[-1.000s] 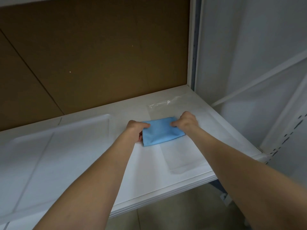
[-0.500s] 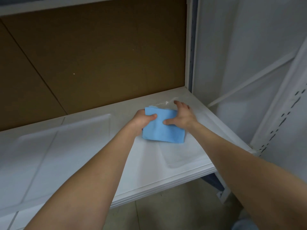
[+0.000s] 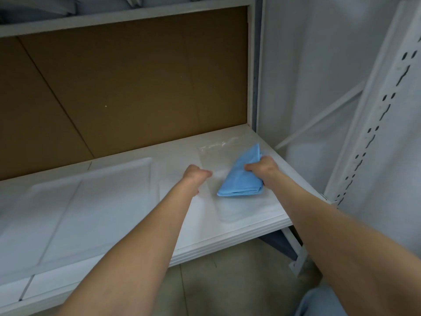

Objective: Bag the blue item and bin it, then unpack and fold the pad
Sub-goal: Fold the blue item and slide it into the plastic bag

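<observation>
- Here, the right hand (image 3: pixel 262 171) gripped the folded blue item (image 3: pixel 241 179), which was tilted over the right end of the white shelf (image 3: pixel 114 213).
- The left hand (image 3: pixel 197 175), fingers curled, sat at the edge of the clear bag (image 3: pixel 214 153); whether it pinched the film could not be told.
- Bagging would likely go best with the mouth held open and a corner fed in first.
- The bag lay flat, apparently empty; no bin showed.

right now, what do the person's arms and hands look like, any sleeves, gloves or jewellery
The left forearm and right forearm are bare, with no sleeve in view. The left hand and right hand wear no gloves; no watch, bracelet or ring shows. Pale blue fabric at the lower right may be the person's clothing.
</observation>
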`<state>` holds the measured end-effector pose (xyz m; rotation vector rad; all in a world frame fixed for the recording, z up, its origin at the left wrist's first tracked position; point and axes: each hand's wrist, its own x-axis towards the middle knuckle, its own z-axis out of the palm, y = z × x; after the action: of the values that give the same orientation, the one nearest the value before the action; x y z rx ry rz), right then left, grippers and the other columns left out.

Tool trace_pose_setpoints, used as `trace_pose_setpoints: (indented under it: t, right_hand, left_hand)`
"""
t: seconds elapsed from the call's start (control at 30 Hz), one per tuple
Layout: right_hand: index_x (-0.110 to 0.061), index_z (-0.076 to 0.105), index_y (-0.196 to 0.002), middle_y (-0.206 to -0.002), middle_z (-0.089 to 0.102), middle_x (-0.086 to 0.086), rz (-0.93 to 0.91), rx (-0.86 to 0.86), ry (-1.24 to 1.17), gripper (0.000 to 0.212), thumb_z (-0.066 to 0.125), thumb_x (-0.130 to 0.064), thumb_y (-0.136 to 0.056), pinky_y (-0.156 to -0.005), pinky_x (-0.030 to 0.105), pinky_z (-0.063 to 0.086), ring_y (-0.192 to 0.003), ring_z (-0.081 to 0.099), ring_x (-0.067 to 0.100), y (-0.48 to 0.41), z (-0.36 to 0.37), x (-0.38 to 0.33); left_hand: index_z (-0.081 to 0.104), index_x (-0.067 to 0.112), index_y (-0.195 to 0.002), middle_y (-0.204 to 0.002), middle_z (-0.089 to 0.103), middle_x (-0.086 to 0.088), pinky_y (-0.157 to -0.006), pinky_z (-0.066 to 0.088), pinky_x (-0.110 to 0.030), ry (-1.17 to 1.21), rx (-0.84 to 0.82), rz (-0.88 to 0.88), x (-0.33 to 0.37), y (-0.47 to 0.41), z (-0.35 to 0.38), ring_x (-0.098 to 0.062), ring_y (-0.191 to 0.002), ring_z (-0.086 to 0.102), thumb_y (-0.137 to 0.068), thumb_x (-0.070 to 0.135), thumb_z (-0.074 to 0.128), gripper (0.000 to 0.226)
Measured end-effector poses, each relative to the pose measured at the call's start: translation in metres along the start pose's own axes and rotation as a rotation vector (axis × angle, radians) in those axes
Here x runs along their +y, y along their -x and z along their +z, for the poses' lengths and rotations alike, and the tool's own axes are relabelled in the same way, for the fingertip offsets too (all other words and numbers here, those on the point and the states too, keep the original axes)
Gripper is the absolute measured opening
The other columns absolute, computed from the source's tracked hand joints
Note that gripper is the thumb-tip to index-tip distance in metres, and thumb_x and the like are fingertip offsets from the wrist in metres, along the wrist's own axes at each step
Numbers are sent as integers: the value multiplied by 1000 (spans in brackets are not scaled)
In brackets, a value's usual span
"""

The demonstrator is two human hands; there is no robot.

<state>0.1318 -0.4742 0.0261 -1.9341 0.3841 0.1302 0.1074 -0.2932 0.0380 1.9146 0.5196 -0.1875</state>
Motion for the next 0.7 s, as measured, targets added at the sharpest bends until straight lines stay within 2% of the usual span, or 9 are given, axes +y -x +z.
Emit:
trace_pose_setpoints:
  t: [0.07, 0.13, 0.23, 0.27, 0.33, 0.47, 0.53, 0.63, 0.7]
  right_hand:
    - [-3, 54, -125, -125, 60, 16, 58, -6, -7, 48, 70, -21, -84, -95, 39, 50, -111, 59, 32, -1, 2, 12]
    - [-3, 54, -126, -126, 59, 15, 75, 4, 15, 47, 68, -21, -85, -97, 37, 48, -114, 58, 32, 0, 4, 18]
    - [-2, 55, -125, -126, 60, 16, 61, 3, -3, 45, 68, -18, -85, -100, 40, 47, -115, 58, 32, -1, 11, 21]
    - [-2, 56, -125, -126, 61, 16, 62, -4, -8, 45, 68, -16, -85, -99, 40, 47, -114, 58, 32, -1, 14, 21]
    - [-1, 56, -125, -125, 61, 16, 72, -21, -11, 44, 68, -15, -85, -99, 39, 47, -114, 59, 31, -3, 20, 20]
    - [2, 57, -123, -123, 61, 18, 94, -57, -73, 44, 70, -11, -83, -99, 42, 48, -113, 60, 33, -11, 33, 18]
    - [2, 57, -122, -122, 62, 19, 100, -74, -139, 42, 69, -10, -84, -98, 44, 49, -111, 61, 34, -15, 40, 14]
    - [2, 58, -121, -119, 63, 19, 98, -89, -282, 35, 64, -8, -88, -95, 46, 50, -107, 62, 36, -17, 48, 3]
    - [0, 57, -121, -118, 63, 17, 112, -105, -390, 33, 62, -7, -89, -94, 47, 50, -107, 61, 36, -18, 52, -6]
  left_hand:
    - [40, 6, -131, -129, 42, -12, -98, 44, -47, 168, -64, -102, -7, 6, 0, -30, -124, 45, -90, 12, 63, 47]
    - [43, 7, -114, -113, 42, -10, -93, 49, -45, 276, -88, -141, -11, 5, 3, -27, -107, 53, -89, 6, 63, 32]
    - [49, 6, -92, -83, 49, -8, -58, 52, -28, 298, -116, -175, -15, -2, 9, -16, -65, 54, -88, 4, 64, 16]
    - [50, 6, -84, -73, 49, -6, -45, 46, -21, 279, -121, -189, -17, -4, 11, -13, -56, 49, -87, 5, 64, 15]
    - [51, 7, -72, -64, 49, -5, -35, 34, -11, 239, -106, -195, -22, -11, 15, -10, -48, 42, -87, 6, 65, 20]
    - [51, 8, -63, -56, 46, -4, -32, 25, -11, 155, -47, -181, -31, -28, 17, -10, -39, 36, -87, 8, 65, 28]
    - [51, 8, -60, -52, 45, -6, -34, 26, -12, 138, 29, -159, -34, -38, 12, -14, -40, 36, -85, 7, 65, 29]
    - [51, 7, -54, -34, 44, -5, -41, 30, -17, 109, 175, -107, -37, -53, -7, -15, -26, 36, -82, 7, 66, 31]
    - [55, 5, -59, -40, 47, -8, -46, 34, -20, 99, 267, -97, -40, -65, -22, -18, -31, 39, -82, 9, 67, 27]
